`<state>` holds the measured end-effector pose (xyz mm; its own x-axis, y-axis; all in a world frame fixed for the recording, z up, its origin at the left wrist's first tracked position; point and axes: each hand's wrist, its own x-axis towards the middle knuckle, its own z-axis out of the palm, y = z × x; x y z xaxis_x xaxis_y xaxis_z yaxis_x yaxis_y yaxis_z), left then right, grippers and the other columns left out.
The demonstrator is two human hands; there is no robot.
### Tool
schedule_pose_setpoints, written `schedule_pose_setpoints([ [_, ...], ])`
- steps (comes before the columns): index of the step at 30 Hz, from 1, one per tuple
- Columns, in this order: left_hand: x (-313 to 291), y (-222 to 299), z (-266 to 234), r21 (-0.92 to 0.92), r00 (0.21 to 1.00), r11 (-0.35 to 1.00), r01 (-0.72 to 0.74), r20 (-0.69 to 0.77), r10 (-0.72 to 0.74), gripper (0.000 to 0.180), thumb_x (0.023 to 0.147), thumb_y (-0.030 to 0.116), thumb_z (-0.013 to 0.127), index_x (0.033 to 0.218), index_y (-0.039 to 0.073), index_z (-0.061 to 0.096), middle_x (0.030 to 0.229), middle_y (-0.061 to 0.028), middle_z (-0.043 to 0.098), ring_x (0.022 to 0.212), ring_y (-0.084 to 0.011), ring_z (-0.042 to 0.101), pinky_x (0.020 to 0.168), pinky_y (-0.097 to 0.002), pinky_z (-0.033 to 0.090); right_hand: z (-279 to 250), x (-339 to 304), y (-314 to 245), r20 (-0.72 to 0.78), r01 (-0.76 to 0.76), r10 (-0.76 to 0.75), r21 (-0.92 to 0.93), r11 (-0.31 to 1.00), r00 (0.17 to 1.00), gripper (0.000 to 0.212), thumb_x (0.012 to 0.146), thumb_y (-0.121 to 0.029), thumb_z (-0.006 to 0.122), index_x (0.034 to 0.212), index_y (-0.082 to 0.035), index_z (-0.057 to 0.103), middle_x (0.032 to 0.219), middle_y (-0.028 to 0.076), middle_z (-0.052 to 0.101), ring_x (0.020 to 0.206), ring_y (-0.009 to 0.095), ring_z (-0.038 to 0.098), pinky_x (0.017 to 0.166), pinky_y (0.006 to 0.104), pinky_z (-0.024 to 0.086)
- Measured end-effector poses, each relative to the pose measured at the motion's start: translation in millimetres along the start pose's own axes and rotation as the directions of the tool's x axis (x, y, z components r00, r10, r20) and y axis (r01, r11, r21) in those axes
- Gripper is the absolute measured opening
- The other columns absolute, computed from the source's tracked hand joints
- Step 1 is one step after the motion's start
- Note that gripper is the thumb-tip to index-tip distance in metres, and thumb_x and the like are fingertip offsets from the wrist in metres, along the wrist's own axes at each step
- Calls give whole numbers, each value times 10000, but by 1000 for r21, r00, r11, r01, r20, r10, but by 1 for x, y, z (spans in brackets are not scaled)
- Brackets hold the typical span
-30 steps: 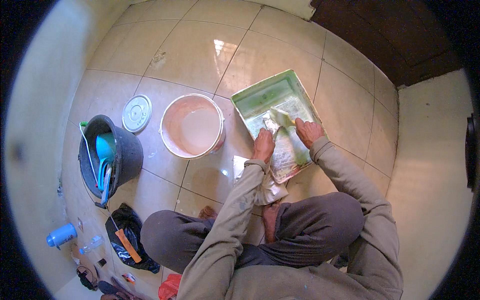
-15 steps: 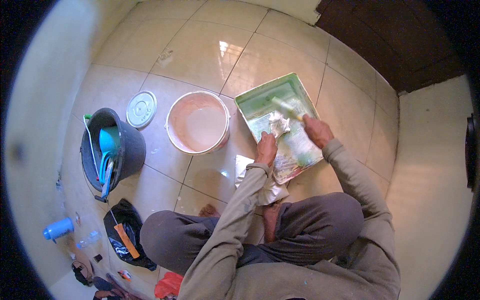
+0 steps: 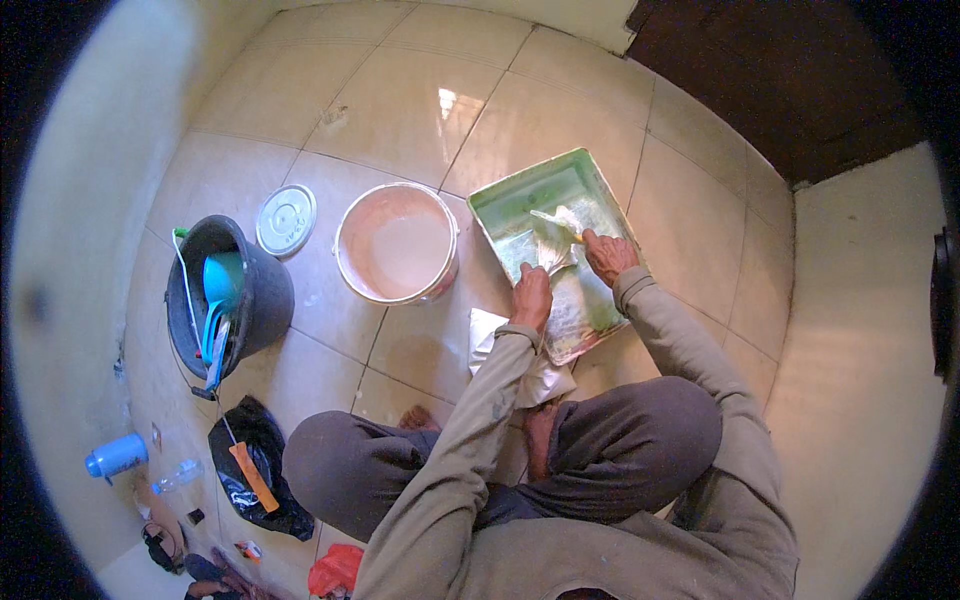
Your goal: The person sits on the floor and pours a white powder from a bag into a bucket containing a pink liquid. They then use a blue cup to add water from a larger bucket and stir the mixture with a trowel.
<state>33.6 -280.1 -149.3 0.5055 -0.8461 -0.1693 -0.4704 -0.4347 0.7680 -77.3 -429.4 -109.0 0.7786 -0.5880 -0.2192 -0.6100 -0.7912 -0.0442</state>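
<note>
A green, paint-stained tray (image 3: pixel 513 205) lies tilted on the floor in front of me. My left hand (image 3: pixel 532 298) is closed over its near left side, gripping a scraper (image 3: pixel 555 256) whose blade carries white paste; the handle is hidden in my fist. From the other side, my right hand (image 3: pixel 610 257) is closed on a putty knife (image 3: pixel 548 216) with a pale blade and yellowish handle. The two blades meet or overlap above the tray, white paste between them. Beside my left wrist lies a white plastic packet (image 3: pixel 486 332), partly under my forearm.
A pail (image 3: pixel 452 232) of pinkish-white liquid stands left of the tray, with a round lid (image 3: pixel 286 220) beyond it. A dark bucket (image 3: pixel 265 300) holds a blue dipper (image 3: pixel 222 280). Nearby are a black bag (image 3: pixel 235 470), an orange-handled tool (image 3: pixel 253 478) and a blue jug (image 3: pixel 117 456).
My right hand has shifted slightly left and nearer to my left hand, turning its putty knife so the blade lies across the scraper's paste. My left hand has hardly moved.
</note>
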Motion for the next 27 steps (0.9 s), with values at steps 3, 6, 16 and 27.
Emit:
schedule_pose_setpoints([
  [3,2,-4,-3,-13,1000,1000,-7,14,7,113,764,7,526,840,-68,564,923,-289,498,879,-463,543,767,-499,450,8,8,14,-36,-127,128,17,992,991,159,893,-188,432,966,-48,445,769,219,624,721,400,618,615,501,475],
  [6,-5,-10,-2,-36,999,999,20,-27,-21,120,755,11,540,837,-72,570,930,-290,504,883,-458,544,774,-488,451,-26,-12,16,-27,-156,158,54,986,987,141,890,-188,457,944,-58,461,757,195,621,698,389,613,598,495,472],
  [16,-14,-6,-6,27,995,996,-86,-38,87,122,793,22,503,866,-45,574,923,-256,507,796,-446,577,712,-492,477,8,2,6,-86,22,-28,-80,997,996,89,889,-152,423,928,-76,445,715,169,615,649,363,620,557,471,476],
  [27,-8,4,-18,-787,863,358,503,438,-250,288,870,132,524,1115,-15,491,842,-95,588,649,-171,564,575,-266,468,-27,-53,41,-128,-194,250,345,919,960,285,903,-308,505,1004,-46,461,717,256,594,673,446,585,614,537,451],
])
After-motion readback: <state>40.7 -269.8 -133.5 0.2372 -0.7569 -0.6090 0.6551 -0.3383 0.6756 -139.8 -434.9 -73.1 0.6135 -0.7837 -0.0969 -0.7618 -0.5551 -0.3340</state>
